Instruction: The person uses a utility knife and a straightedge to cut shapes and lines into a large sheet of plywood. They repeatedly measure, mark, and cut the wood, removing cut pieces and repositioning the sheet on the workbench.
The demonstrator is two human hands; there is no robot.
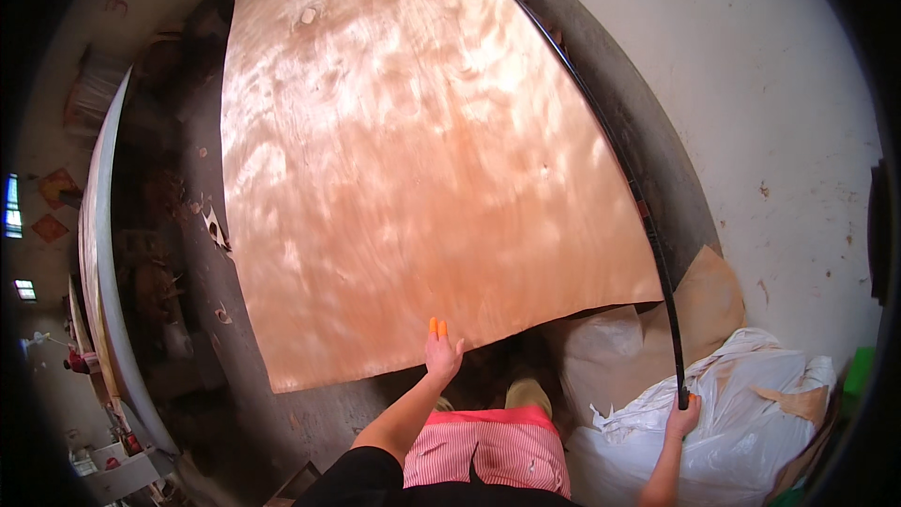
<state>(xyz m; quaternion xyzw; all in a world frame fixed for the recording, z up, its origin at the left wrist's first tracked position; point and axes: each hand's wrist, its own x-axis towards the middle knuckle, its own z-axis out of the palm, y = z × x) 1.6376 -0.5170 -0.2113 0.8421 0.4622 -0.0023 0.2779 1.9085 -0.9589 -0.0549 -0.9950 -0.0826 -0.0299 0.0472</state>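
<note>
A large thin sheet of wood veneer (422,211) lies before me, pale brown with a wavy sheen and a few knots. At its near edge is my left hand (443,358), orange covers on two fingertips, which rest on the sheet; the thumb stands apart. My right hand (684,415), off to the lower right, is closed around the near end of a long, thin black pole (662,274). That pole runs along the sheet's right edge towards the far end. What the pole's far end looks like cannot be made out.
White plastic sheeting (732,394) with brown veneer pieces (711,289) lies at the lower right, beside a pale wall (774,120). Veneer scraps (215,231) lie on the dark floor to the left. Further left stands a large curved-looking panel (105,225).
</note>
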